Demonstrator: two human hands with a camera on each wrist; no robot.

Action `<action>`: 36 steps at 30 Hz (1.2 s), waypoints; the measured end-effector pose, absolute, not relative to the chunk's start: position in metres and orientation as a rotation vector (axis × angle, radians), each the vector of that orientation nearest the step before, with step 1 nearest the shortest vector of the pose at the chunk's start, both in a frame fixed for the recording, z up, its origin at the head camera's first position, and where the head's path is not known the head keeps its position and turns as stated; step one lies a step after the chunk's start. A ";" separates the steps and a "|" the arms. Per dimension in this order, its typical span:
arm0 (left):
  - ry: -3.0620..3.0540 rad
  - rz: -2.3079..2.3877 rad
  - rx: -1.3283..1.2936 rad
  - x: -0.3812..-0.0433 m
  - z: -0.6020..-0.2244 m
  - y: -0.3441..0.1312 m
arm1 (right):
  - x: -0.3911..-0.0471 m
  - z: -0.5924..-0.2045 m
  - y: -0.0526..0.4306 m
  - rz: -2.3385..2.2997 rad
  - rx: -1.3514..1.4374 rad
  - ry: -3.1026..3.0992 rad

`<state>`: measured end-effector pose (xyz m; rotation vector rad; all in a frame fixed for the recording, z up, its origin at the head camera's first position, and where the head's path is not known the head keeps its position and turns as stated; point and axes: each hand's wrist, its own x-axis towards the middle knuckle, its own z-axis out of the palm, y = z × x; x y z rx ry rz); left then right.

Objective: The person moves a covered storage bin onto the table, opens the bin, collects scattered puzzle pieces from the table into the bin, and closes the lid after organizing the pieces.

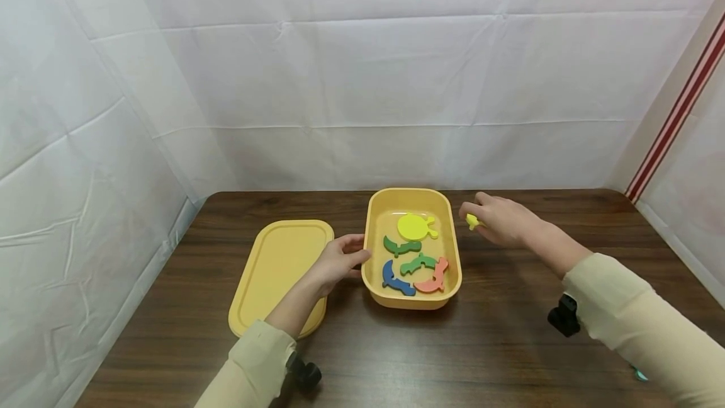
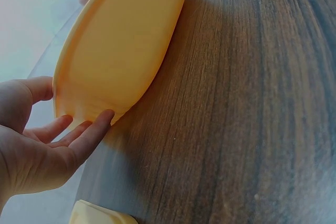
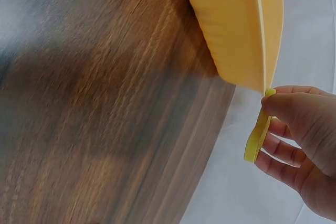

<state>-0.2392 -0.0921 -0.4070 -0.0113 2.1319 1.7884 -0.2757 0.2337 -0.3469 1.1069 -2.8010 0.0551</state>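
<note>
A deep yellow plastic bin [image 1: 374, 291] stands on the table with several flat toy pieces inside. Among them are a round yellow piece [image 1: 414, 227] with knobs, a curved blue piece [image 1: 398, 279], a red piece [image 1: 435, 276] and two green pieces. My left hand [image 1: 338, 261] rests against the bin's left side, thumb at the rim and extended fingers along the outer wall [image 2: 118, 40]. Just right of the bin, my right hand [image 1: 501, 219] pinches a small yellow toy piece [image 3: 257, 137] between thumb and fingers; part of this piece is hidden by the hand.
A flat yellow lid [image 1: 277, 269] lies on the dark wooden table [image 1: 481, 357], left of the bin and partly under the left forearm. A small teal thing [image 1: 640, 374] shows beside the right sleeve. White sheeting [image 1: 362, 80] hangs behind the table.
</note>
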 end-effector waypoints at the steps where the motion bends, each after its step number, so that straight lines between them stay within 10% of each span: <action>1: 2.130 1.790 -0.011 -0.239 -0.407 -0.092 | -0.276 -0.346 0.232 0.056 1.107 -2.806; 36: 2.130 1.788 -0.009 -0.239 -0.407 -0.091 | -0.274 -0.335 0.176 0.003 1.180 -2.862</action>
